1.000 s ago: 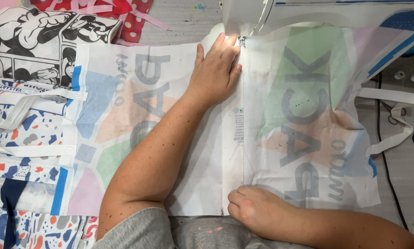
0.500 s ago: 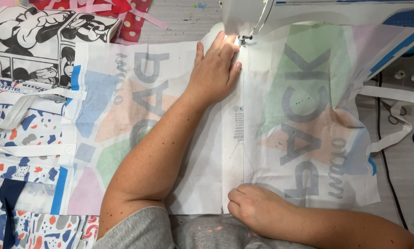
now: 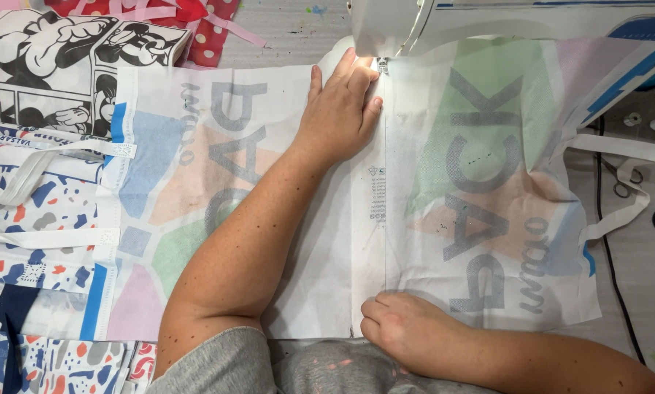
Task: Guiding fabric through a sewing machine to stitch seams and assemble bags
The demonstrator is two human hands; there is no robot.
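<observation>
1. Left hand point(image 3: 340, 109): flat, palm down, fingers close together, pressed on the white fabric panel point(image 3: 356, 190) just left of the sewing machine's needle area point(image 3: 380, 66); it holds nothing.
2. Right hand point(image 3: 407, 332): loosely curled, fingertips down on the panel's near edge, next to the long vertical seam; whether it pinches the cloth I cannot tell.
3. The panel lies spread across the table, far edge under the white sewing machine point(image 3: 415, 22); faded pastel patches and large grey mirrored letters show through.
4. A small printed label point(image 3: 376, 193) sits beside the seam, between the hands.
5. White strap point(image 3: 619, 179) loops off the right edge.
6. Left: stacked patterned bags point(image 3: 43, 204), one black-and-white cartoon print point(image 3: 50, 58).
7. Right: black cord point(image 3: 608, 255).
</observation>
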